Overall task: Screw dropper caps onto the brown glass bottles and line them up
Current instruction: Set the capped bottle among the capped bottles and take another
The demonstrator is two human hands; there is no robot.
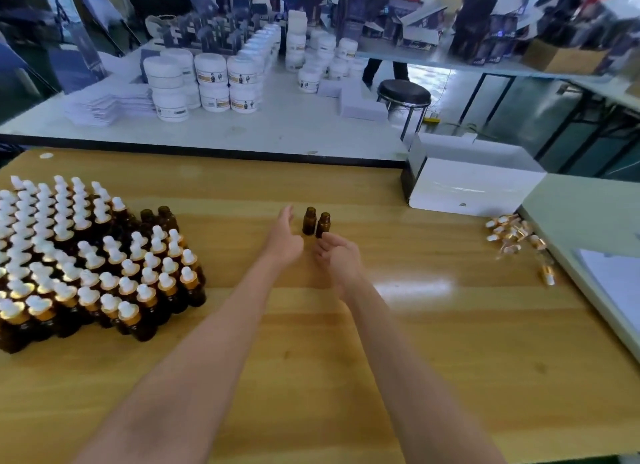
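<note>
Head view: 2 uncapped bottles (309,221) stand well inside table (415,342) edges.

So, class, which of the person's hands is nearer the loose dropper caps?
Right. The right hand sits well to the left of the loose dropper caps; the left hand is farther left again.
</note>
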